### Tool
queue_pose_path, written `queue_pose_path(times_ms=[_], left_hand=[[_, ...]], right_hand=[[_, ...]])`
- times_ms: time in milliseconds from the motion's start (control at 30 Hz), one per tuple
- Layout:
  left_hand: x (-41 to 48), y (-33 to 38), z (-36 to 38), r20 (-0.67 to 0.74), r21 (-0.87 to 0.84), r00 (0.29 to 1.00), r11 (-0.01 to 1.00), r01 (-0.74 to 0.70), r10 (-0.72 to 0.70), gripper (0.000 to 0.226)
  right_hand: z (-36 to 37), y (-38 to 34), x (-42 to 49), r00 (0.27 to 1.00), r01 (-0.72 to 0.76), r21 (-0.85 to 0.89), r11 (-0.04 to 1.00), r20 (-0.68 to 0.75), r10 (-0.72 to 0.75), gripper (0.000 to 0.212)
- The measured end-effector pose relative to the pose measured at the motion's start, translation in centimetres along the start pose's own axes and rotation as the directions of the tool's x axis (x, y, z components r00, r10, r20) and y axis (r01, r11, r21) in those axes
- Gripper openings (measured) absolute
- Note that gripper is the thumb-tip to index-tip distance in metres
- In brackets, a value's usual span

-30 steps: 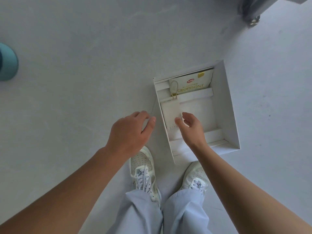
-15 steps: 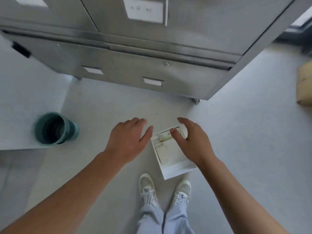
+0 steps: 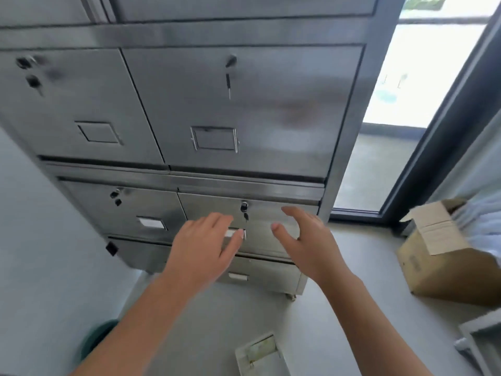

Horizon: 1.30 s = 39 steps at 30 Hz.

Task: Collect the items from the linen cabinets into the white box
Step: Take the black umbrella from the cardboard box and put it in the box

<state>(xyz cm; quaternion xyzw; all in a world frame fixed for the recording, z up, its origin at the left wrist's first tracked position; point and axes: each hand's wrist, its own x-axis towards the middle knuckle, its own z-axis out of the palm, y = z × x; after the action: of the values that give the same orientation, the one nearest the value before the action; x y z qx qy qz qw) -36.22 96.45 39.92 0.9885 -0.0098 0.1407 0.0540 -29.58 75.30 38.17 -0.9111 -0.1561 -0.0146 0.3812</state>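
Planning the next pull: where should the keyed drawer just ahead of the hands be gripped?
Likely the small label-frame pull on the drawer's flat front, below the key; little else sticks out. Come straight from the front, fingers hooked in. The left hand's thumb partly hides it.

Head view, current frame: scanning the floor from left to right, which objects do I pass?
teal bin -> white box -> cardboard box
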Motion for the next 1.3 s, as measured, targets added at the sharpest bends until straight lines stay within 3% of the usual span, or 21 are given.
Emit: queue_pose_path(times_ms=[267,400,767,1000,1167,1300], left_hand=[[3.6,0.2,-11.4,-0.271,-0.039,0.962,0.999,-0.028,0.016,0.057],[3.2,0.1,-12.7,-0.317,-0.010,0.948,0.999,-0.034,0.029,0.054],[2.7,-0.6,-13.2,-0.324,-0.016,0.946,1.000,-0.003,-0.002,0.054],[1.8,-0.9,-10.8,-0.246,-0.027,0.969,0.999,-0.030,0.023,0.057],[4.2,-0.3,-9.7,-0.182,-0.051,0.975,0.989,-0.141,0.129,0.059],[7.0,0.8,-7.6,-0.121,-0.132,0.946,0.940,-0.314,0.299,0.054]], right_hand=[[-8.1,-7.7,3.0,0.974,0.161,-0.060,0.985,-0.149,-0.168,0.054],[-8.5,-9.2,3.4,0.970,0.189,-0.065,0.980,-0.142,-0.197,0.056],[-8.2,-11.1,4.0,0.968,0.211,-0.005,0.977,-0.141,-0.210,0.055],[-6.3,-8.9,3.1,0.980,0.152,0.030,0.988,-0.134,-0.146,0.056],[-6.4,-6.9,1.6,0.977,0.039,0.010,0.999,-0.210,-0.036,0.052],[-7.2,-5.2,-0.7,0.936,-0.083,-0.030,0.996,-0.345,0.068,0.066]])
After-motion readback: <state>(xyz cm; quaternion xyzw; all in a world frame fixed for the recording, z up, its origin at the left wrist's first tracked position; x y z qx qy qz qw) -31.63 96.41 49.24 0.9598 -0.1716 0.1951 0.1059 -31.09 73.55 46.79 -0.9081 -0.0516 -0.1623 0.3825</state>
